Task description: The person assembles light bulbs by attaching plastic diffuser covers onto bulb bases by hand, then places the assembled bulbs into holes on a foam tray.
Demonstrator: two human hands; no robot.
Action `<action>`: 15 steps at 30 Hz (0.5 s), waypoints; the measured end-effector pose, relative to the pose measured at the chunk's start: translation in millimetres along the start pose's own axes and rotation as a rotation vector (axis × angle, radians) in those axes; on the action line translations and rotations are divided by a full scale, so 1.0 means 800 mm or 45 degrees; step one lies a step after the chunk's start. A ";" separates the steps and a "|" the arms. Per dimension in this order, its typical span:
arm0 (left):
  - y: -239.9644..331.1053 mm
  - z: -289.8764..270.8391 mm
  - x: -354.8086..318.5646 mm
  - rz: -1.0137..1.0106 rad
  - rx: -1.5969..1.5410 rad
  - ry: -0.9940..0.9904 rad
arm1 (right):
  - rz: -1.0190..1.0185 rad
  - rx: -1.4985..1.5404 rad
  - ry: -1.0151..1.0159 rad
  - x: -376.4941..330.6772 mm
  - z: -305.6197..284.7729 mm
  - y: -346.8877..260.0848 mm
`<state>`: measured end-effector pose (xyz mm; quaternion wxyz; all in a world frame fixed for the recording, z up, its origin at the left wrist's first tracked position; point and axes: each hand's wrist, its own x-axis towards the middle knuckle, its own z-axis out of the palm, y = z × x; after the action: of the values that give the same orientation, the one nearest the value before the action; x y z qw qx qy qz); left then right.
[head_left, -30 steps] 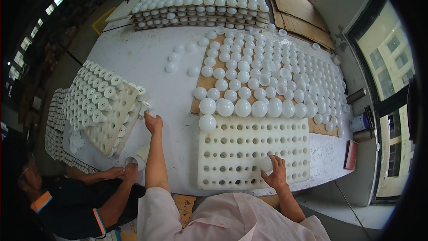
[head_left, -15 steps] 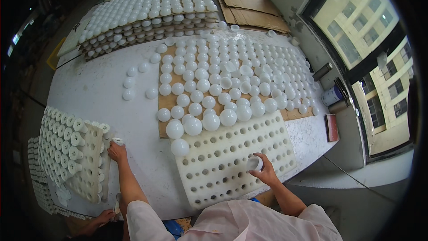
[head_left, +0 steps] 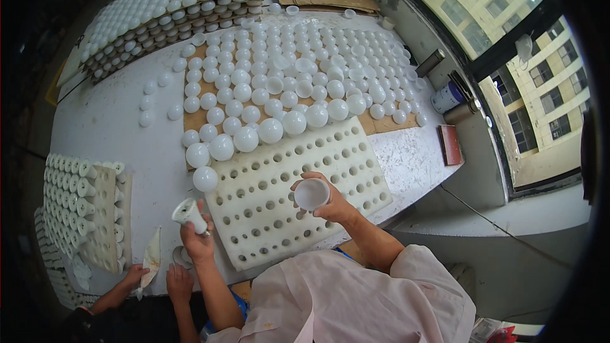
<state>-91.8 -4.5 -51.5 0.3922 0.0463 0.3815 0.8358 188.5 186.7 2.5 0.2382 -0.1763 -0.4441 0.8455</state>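
Note:
My left hand grips a white bulb base, a tapered housing with its wide end up, beside the left edge of a white foam board. Over the middle of that board, my right hand holds a hollow white bulb cover by its sides, its open mouth facing up. The board has rows of large and small round holes. Along its far edge sit several white bulb covers, domes up. More bulb bases stand in a holed board at the left.
Covers are spread on brown cardboard, and layered trays of them stand far left. A co-worker's hands are at lower left, one holding a pointed white bag. A red box and a tin stand by the window.
My left hand has come back right from the rack of bulb bases, now with a base in it. My right hand has moved left with the cover. The view has shifted.

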 end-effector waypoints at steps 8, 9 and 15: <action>-0.022 0.099 -0.081 -0.516 0.757 -0.762 | -0.034 -0.398 -0.251 -0.010 0.014 0.001; -0.021 0.102 -0.083 -0.510 0.761 -0.743 | 0.012 -0.413 -0.269 -0.013 0.016 0.000; -0.027 0.104 -0.093 -0.446 0.854 -0.889 | 0.065 -0.531 -0.364 -0.028 0.012 0.000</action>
<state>4.1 2.8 9.4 0.5940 0.3813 0.4768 0.5238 201.8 167.9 9.4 0.1102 -0.1113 -0.6335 0.7577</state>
